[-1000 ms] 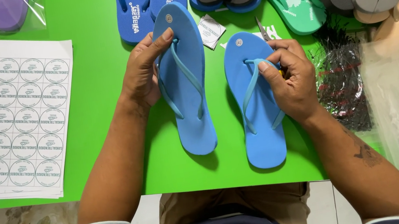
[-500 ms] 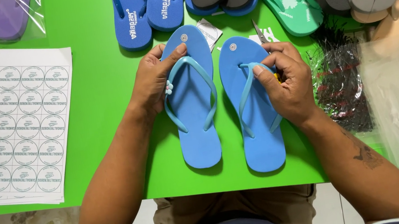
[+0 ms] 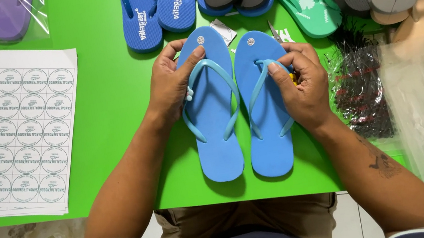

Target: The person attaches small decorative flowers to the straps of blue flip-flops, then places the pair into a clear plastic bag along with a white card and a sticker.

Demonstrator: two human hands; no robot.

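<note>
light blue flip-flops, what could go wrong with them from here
The left hand and right hand each grip a strap of the light blue flip-flops; hard pulling might pop a strap from its sole. The heels lie near the green table edge, so one could slide off. The sticker sheet also overhangs that edge.

Both bare arms reach away from the body, side by side. The left hand [image 3: 171, 85] is curled, thumb stretched toward the right, fingers bent. The right hand [image 3: 301, 83] is curled too, its fingertips [image 3: 274, 67] pinched together, pointing left.
</note>
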